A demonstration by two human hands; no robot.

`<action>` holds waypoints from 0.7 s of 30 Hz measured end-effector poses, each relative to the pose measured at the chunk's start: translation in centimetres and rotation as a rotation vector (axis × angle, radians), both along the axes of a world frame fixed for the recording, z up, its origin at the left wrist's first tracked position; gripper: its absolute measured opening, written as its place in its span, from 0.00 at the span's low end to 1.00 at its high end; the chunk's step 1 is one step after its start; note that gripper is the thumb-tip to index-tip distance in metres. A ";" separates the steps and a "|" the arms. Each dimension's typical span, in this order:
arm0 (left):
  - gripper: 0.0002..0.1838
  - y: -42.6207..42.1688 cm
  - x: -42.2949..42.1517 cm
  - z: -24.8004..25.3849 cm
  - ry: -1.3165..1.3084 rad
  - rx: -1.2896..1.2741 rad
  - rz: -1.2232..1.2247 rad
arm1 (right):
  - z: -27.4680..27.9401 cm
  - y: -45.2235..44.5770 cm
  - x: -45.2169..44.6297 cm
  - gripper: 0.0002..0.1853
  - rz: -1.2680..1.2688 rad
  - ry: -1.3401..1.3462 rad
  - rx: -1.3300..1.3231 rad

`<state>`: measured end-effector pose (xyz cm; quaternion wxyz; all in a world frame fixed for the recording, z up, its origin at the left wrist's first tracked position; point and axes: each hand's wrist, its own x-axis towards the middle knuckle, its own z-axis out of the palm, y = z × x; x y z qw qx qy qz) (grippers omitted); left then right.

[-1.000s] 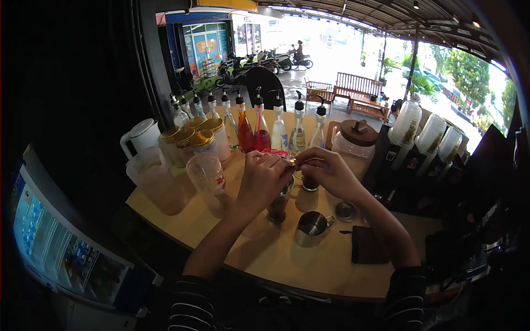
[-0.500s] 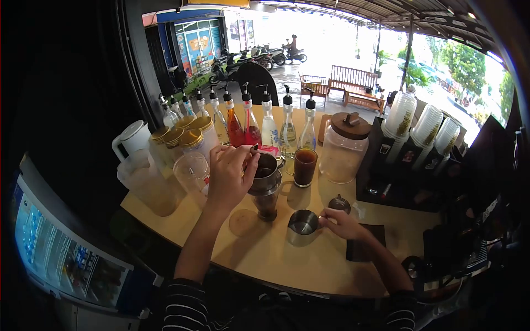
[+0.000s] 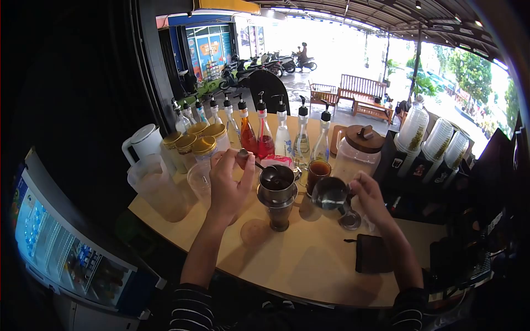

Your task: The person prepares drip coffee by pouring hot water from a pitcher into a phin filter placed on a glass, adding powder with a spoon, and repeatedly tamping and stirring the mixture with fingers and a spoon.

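My left hand (image 3: 227,179) pinches a spoon (image 3: 260,165), whose bowl dips into the mouth of a metal drip filter (image 3: 277,195). Dark contents show inside the filter, which sits on top of a glass (image 3: 279,216). In my right hand (image 3: 369,199) is the handle of a small steel pitcher (image 3: 329,196). It hangs above the table, right of the filter, its mouth tilted toward me; I cannot tell what is inside. Behind the pitcher stands a glass mug of dark brown drink (image 3: 318,171), partly covered by it.
Several pump-top syrup bottles (image 3: 265,135) line the back. Gold-lidded jars (image 3: 204,146) and a plastic jug (image 3: 157,187) stand left. On the right are a wooden-lidded jar (image 3: 360,151), stacked plastic cups (image 3: 439,137) and a dark cloth (image 3: 373,254) on the table (image 3: 309,270).
My right hand has lifted the pitcher off the table, up and to the right, toward the glass mug. My left hand's spoon now shows inside the filter. The view has shifted slightly.
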<state>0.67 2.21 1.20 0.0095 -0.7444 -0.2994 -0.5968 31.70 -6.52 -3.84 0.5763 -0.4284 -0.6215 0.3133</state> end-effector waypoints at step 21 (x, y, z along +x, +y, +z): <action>0.06 3.5 -0.9 -2.0 -0.125 -0.104 -0.152 | 11.5 9.2 -7.1 0.12 0.013 -0.262 0.102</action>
